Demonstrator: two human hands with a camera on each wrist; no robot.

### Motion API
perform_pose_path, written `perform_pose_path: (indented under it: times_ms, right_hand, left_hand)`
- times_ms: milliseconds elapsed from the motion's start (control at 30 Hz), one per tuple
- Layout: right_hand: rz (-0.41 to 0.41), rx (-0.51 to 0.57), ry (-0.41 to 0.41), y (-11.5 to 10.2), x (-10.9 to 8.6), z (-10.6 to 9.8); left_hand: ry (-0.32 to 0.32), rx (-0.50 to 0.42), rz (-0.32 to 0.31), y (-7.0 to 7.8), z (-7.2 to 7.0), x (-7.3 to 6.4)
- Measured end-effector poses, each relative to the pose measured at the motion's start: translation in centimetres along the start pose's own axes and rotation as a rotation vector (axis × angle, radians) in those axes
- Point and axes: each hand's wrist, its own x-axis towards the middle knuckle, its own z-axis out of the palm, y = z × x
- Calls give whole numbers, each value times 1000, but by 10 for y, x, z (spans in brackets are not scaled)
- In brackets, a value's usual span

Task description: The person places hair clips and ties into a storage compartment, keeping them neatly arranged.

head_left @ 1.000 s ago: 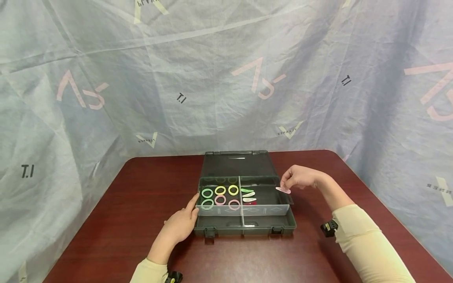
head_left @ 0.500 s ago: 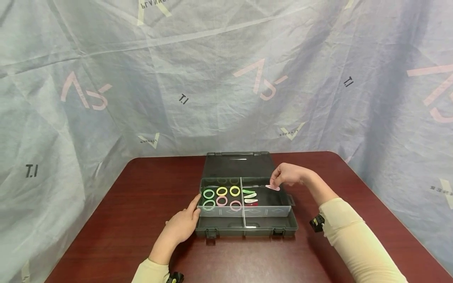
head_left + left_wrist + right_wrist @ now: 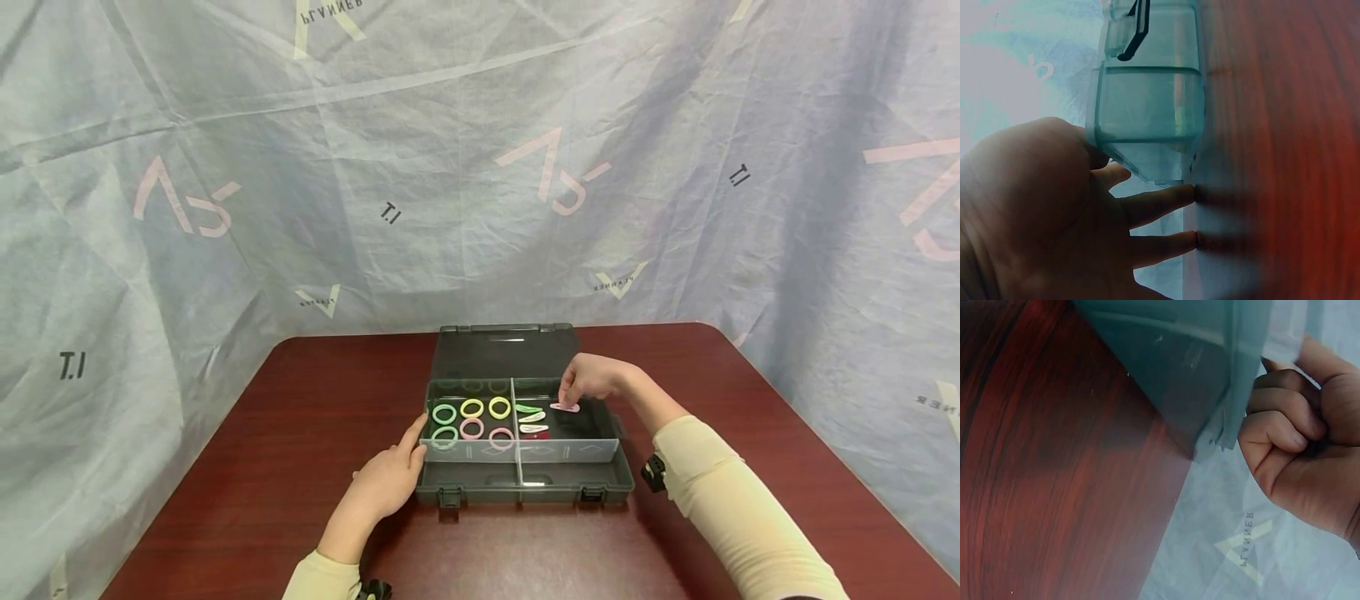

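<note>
A smoky clear plastic organizer box (image 3: 555, 495) lies open, its lid (image 3: 504, 354) folded back. My right hand (image 3: 596, 377) pinches a pink snap hair clip (image 3: 569, 408) over the back right compartment; the right wrist view shows its other fingers curled. Left of that clip lie a green clip (image 3: 529, 409), pale clips (image 3: 534, 428) and a red clip (image 3: 537, 436). Green, yellow and pink ring hair ties (image 3: 462, 429) fill two rows in the back left compartment. My left hand (image 3: 386, 479) rests against the box's left side with straight fingers, fingertips down at the table in the left wrist view.
The dark red wooden table (image 3: 300, 400) extends around the box. A translucent divider (image 3: 570, 450) separates the front compartments from the back ones. Latches (image 3: 449, 498) stick out at the front. A printed grey cloth (image 3: 450, 167) hangs behind and at both sides.
My right hand has carried the pink hair clip leftward from the box's right edge into the back right compartment, close to the other clips. My left hand stays at the box's left side.
</note>
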Motion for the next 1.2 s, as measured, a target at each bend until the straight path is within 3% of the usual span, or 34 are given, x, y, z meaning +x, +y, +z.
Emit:
perform_pose_path:
  times_ms: [500, 900, 1200]
  right_hand:
    - [55, -230, 45, -3, 15, 18]
    - [35, -419, 155, -13, 13, 30]
    - [52, -442, 177, -13, 13, 35]
  left_hand:
    - [1, 2, 0, -1, 2, 1]
    - [-9, -1, -10, 0, -1, 0]
    - [-10, 1, -8, 0, 0, 0]
